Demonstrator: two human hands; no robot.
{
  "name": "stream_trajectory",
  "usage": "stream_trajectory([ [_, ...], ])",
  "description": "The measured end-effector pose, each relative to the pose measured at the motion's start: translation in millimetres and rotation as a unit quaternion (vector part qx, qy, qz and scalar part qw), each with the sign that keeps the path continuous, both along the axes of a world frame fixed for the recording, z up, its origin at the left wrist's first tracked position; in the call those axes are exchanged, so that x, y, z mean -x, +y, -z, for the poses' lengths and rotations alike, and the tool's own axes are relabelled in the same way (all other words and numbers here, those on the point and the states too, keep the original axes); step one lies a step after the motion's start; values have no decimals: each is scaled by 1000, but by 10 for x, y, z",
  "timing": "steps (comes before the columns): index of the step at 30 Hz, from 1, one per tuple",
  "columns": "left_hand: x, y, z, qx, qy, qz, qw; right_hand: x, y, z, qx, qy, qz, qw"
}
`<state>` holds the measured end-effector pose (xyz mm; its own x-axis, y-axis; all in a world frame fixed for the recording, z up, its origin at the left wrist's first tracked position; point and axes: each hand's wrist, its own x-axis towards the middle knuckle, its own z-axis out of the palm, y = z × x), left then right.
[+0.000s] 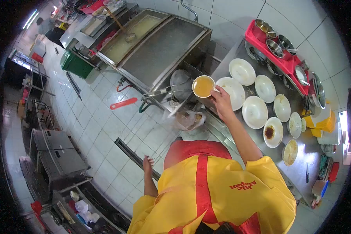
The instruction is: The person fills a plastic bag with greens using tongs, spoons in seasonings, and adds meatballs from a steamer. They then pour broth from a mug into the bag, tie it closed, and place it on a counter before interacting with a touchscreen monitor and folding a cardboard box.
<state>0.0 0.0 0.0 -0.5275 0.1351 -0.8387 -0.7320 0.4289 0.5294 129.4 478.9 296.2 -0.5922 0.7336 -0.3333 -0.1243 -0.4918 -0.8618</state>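
My right hand (223, 103) is closed around the handle of a small white cup (204, 86) with amber liquid in it. The cup is held up near the row of white bowls (255, 112) on the steel counter. One bowl (273, 132) holds a dark brown paste, and another (290, 152) has a yellowish content. Down at my left side, my left hand (148, 163) hangs above the tiled floor with fingers apart and nothing in it. A red-handled utensil (123, 103) reaches toward a round metal pot (181, 82) beside the cup.
A steel cooker (165, 50) stands ahead, with a ladle (130, 37) in its cloudy liquid. Red trays (275, 54) with metal pots line a shelf at right. A plastic bag (190, 119) lies below the cup. A green bin (76, 63) and another person (52, 33) are farther left.
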Motion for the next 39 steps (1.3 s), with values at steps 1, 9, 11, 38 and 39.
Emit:
stream_trajectory([
  [1, -31, 112, -124, -17, 46, -7, 999, -21, 6, 30, -72, -71, 16, 995],
  [9, 725, 278, -432, -31, 63, 87, 994, 1062, -113, 77, -563, -200, 35, 801],
  [11, 552, 182, -252, -19, 45, 105, 993, 1078, -147, -199, -603, -196, 12, 773],
  [38, -2629, 2680, -2003, -247, 201, 780, 538, -3846, -2300, -698, -17, 164, 433, 886],
  [39, -3143, 2751, -2456, -299, 204, 763, 536, -4156, -2491, -682, -28, 166, 469, 867],
])
